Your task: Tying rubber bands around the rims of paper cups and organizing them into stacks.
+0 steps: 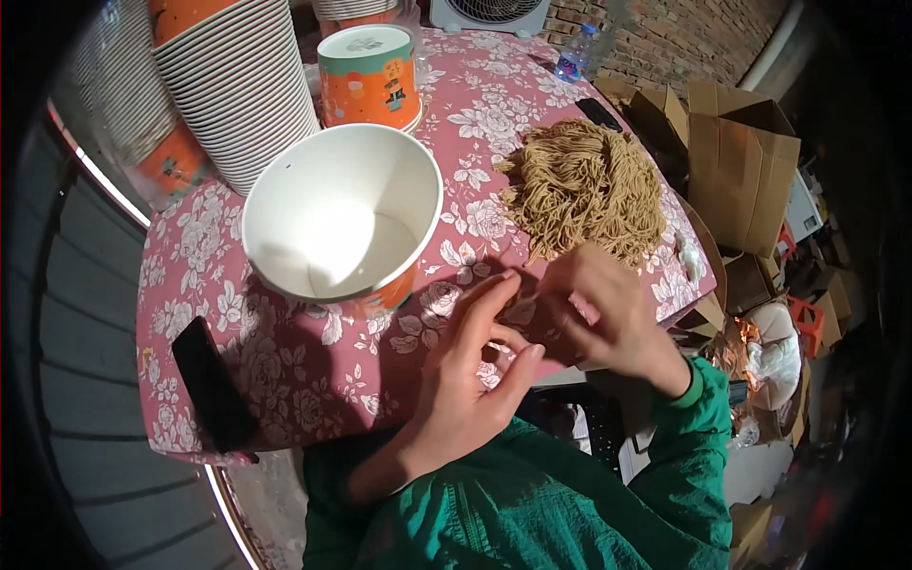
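Over the near edge of the table, my left hand (pixel 472 366) has its thumb and fingers apart, with no object visible in it. Close beside it, my right hand (pixel 613 309) is slightly blurred. Its fingers curl toward the left hand, and whatever they pinch, if anything, is too small to make out. Just beyond my right hand lies a heap of tan yarn-like cords (pixel 589 190). A large white-lined paper tub (pixel 332 209), orange outside, stands tilted in view to the left of my hands; the part of its inside that shows holds nothing.
A pink flowered cloth covers the table (pixel 484 218). Tall stacked paper tubs (pixel 237 85) and an upside-down orange tub (pixel 369 81) stand at the back left. Also there: a black phone-like slab (pixel 214 385), a dark flat object (pixel 598 114), a bottle (pixel 576 55), a fan (pixel 489 11), cardboard boxes (pixel 741 161).
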The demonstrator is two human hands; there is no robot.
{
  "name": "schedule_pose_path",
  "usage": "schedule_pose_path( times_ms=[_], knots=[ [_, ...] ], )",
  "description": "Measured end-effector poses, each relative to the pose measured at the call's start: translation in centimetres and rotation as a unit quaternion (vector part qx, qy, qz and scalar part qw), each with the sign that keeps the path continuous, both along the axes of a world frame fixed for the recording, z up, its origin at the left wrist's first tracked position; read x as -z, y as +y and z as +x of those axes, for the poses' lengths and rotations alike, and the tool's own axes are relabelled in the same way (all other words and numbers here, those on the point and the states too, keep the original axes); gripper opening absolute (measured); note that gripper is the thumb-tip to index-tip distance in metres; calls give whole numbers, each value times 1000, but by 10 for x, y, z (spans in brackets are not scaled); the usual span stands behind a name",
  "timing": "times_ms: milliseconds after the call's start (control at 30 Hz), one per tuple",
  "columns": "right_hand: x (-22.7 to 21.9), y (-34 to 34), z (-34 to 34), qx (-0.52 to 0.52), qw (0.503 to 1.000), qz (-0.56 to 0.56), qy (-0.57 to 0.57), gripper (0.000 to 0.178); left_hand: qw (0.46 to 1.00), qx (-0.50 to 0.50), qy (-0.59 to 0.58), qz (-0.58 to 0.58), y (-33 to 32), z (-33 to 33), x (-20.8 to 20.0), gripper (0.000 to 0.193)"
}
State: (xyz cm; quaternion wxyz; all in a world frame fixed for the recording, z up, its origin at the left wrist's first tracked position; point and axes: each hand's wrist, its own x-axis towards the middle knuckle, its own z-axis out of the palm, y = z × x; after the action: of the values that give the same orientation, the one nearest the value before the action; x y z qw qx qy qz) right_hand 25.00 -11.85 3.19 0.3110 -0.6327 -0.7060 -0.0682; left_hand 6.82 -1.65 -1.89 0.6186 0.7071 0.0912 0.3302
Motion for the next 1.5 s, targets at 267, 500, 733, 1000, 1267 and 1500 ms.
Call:
schedule_pose_path(
  times_ms=[267, 500, 733, 1000, 1267, 1500],
  knots=[
    [-12, -14, -32, -17, 998, 59, 12, 27, 978, 93, 105, -156, 3, -32, -5, 25],
    [1, -12, -39, -72, 995, 18, 62, 25, 976, -17, 210, -48, 26, -90, -24, 14],
    [23, 8, -48, -112, 991, -46, 62, 21, 974, -87, 209, -18, 34, -133, -26, 7],
    [23, 28, -98, -162, 980, 18, 109, 45, 974, -126, 83, 168, 25, -103, -14, 16],
    [27, 34, -104, -172, 972, 57, 153, 30, 974, -66, 198, -87, 23, -112, -36, 9],
    [19, 29, -97, -65, 989, 128, 44, 29, 986, -78, 137, -50, 24, -95, -40, 11]
  ],
)
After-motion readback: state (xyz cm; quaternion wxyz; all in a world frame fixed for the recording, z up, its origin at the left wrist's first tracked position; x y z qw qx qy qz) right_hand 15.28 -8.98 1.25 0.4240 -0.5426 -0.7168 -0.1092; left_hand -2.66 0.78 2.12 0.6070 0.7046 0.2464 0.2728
